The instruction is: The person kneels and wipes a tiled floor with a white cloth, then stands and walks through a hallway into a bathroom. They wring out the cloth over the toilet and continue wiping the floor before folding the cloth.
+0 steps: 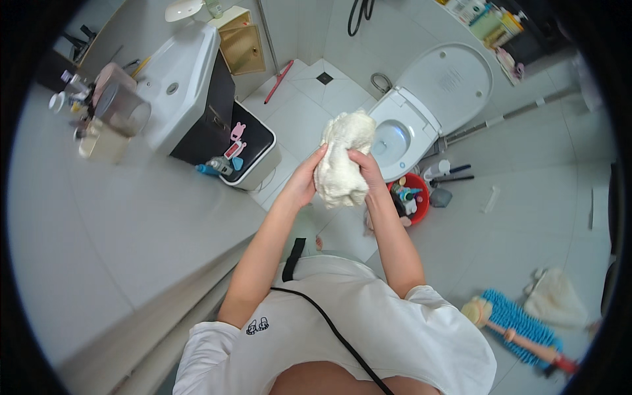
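Both my hands grip a bunched white cloth (345, 158), which looks like a towel, held up in front of me at the middle of the view. My left hand (307, 177) clasps its left side, thumb lying on top. On the other side my right hand (368, 170) presses its thumb into the folds, while the fingers are mostly hidden beneath. Behind the cloth and to its right stands a white toilet (415, 126), its lid raised and water in the bowl. The cloth's upper right edge overlaps the toilet rim from my viewpoint.
A white washbasin (185, 54) sits on a dark cabinet at left, beside a black-lidded bin (254, 138). A pink floor squeegee (279, 81) leans behind. Right of the toilet are a red bucket (423, 207) of bottles and a toilet brush (456, 170). A blue chenille mop head (523, 323) hangs at right.
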Demonstrator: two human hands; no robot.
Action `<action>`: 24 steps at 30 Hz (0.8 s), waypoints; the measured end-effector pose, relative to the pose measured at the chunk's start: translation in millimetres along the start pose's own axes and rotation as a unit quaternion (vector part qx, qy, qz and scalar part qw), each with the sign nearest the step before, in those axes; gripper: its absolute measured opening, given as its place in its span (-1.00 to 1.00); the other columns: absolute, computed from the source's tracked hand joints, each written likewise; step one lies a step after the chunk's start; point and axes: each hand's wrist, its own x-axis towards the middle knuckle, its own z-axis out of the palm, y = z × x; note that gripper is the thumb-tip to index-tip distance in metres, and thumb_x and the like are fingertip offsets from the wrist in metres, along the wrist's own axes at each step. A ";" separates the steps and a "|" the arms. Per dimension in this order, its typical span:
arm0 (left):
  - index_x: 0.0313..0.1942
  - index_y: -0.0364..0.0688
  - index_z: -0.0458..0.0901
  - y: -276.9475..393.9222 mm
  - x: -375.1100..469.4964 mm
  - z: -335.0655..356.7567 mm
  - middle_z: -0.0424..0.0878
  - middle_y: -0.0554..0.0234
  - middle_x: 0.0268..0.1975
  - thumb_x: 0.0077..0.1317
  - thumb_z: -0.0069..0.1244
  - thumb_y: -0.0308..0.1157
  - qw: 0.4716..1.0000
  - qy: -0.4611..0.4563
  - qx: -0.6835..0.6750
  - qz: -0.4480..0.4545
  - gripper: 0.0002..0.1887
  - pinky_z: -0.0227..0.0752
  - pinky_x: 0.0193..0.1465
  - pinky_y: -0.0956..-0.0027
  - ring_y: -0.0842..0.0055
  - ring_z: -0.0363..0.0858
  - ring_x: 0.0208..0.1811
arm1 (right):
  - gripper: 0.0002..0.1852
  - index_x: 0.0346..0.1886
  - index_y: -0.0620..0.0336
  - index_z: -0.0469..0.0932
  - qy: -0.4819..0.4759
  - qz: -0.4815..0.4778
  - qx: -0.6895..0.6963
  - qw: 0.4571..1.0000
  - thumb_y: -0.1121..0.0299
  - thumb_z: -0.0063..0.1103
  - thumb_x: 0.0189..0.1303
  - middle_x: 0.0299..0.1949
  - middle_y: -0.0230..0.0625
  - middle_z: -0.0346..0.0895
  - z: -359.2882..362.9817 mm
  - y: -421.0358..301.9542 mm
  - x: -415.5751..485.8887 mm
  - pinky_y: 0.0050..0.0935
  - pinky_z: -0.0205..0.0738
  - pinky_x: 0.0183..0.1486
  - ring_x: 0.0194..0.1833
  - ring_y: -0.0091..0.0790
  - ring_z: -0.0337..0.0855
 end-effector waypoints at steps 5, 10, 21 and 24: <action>0.10 -0.25 0.34 74.3 94.8 -23.6 0.45 0.22 0.05 0.31 -0.14 -0.18 0.999 -0.009 -0.009 -0.051 -0.56 0.30 0.12 0.43 0.54 0.43 0.05 | -0.45 0.13 0.26 0.17 0.014 0.005 -0.086 0.996 0.54 0.13 0.05 -0.02 -0.22 0.38 -19.6 -19.7 111.6 -0.36 0.41 0.03 0.01 -0.33 0.44; 0.06 -0.37 0.34 114.2 183.8 -38.3 0.49 0.08 -0.02 0.26 -0.06 -0.24 0.997 0.077 -0.005 -0.029 -0.54 0.41 -0.02 0.39 0.42 0.51 -0.05 | -0.36 0.23 0.19 0.04 0.013 0.076 -0.117 0.990 0.40 0.13 0.12 0.10 -0.25 0.27 -31.9 -58.6 208.0 -0.35 0.31 0.11 0.10 -0.32 0.35; -0.10 -0.23 0.44 188.0 410.9 -17.6 0.54 0.21 -0.24 0.27 -0.11 -0.34 0.884 0.234 0.265 0.305 -0.76 0.34 -0.17 0.49 0.54 0.48 -0.24 | -0.44 -0.01 0.21 0.30 0.144 -0.092 -0.462 0.870 0.23 0.30 -0.07 -0.07 -0.13 0.29 -174.3 -155.9 414.4 -0.34 0.32 0.00 -0.05 -0.22 0.39; -0.13 -0.21 0.46 211.5 480.1 5.4 0.54 0.18 -0.27 0.25 -0.09 -0.34 0.784 0.272 0.425 0.362 -0.77 0.33 -0.15 0.44 0.50 0.49 -0.24 | -0.44 -0.08 0.23 0.36 0.179 -0.115 -0.612 0.762 0.19 0.34 -0.15 -0.11 -0.05 0.29 -207.5 -206.8 476.0 -0.27 0.31 -0.03 -0.09 -0.09 0.38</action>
